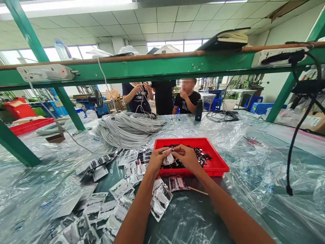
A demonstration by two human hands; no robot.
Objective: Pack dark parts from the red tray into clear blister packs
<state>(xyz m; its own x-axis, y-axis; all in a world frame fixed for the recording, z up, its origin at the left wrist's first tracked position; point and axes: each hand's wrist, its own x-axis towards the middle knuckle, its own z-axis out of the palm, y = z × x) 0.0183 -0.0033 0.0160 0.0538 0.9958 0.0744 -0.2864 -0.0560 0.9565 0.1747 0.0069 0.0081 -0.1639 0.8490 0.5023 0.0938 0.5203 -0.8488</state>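
Note:
Over the red tray, my left hand and my right hand are close together. Between their fingertips is a small clear packet with a white printed face; both hands pinch it near its upper edge. Small black parts lie loose in the tray beneath, partly covered by my hands. Similar packets are spread over the table left of my forearms. One more packet lies just in front of the tray, beside a thin wooden stick.
A large coil of grey cable sits behind the tray, left of it. A dark bottle stands at the back. Overhead runs a green shelf beam, with a black cable hanging at right. Several people are across the table.

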